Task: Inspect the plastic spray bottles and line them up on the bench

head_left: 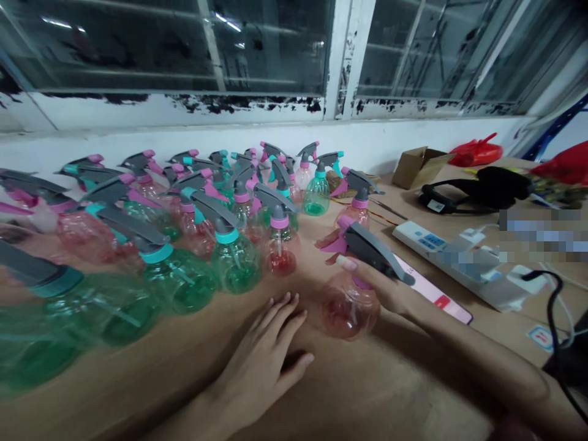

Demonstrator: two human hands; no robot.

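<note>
My right hand (379, 278) is wrapped around the neck of a pink spray bottle (348, 312), its fingers near the pink trigger. The bottle stands about upright, with a grey nozzle head and a see-through pink body. To its left, my left hand (269, 349) lies flat on the brown table (404, 380), fingers stretched out and holding nothing. Beyond its fingertips are another pink spray bottle (281, 254) and a green spray bottle (236, 263). Whether the bottle's base touches the table under my right hand I cannot tell for sure.
Several more pink and green spray bottles (179, 288) crowd the left and back. Right of my right hand lie a phone (436, 291) and a white power strip (459, 263) with cables. Farther back are a cardboard box (416, 168), a black headset-like item (478, 190) and red bags (478, 151).
</note>
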